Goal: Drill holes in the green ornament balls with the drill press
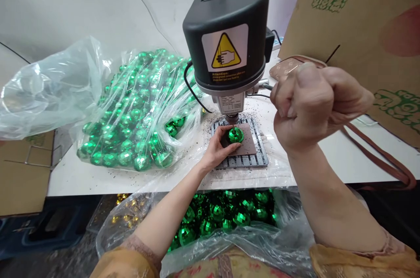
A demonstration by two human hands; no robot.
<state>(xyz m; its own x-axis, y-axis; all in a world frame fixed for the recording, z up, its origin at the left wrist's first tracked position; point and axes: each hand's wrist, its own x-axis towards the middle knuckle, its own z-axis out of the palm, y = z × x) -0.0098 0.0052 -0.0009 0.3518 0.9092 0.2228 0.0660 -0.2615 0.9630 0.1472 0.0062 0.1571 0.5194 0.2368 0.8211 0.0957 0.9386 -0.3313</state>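
Evidently one piece is in place: a shiny green faceted ball (235, 135) sits on a flat brown square pad (250, 143) under the black-housed bench machine with a yellow warning label (226, 13). Whether the machine's dark round chuck (232, 118) touches the ball or stops just above it, I cannot tell, so this piece is best judged as in hand, not finished. Many like it lie bagged: a big clear plastic bag of green balls (126, 116) left of the machine, and a second clear plastic bag of green balls (226, 213) below it, under the table edge. Which of those are done and which are left does not show. Dark crumbs lie scattered around the machine's grey slotted metal base (261, 158).

As for the fingers, the left hand (219, 146) comes in from the ball's left, thumb along its near side and fingers bent round its far side, pinching it steady beneath the machine. The right hand (311, 103), to the machine's right, is clenched in a fist around the end of a metal lever (267, 87).
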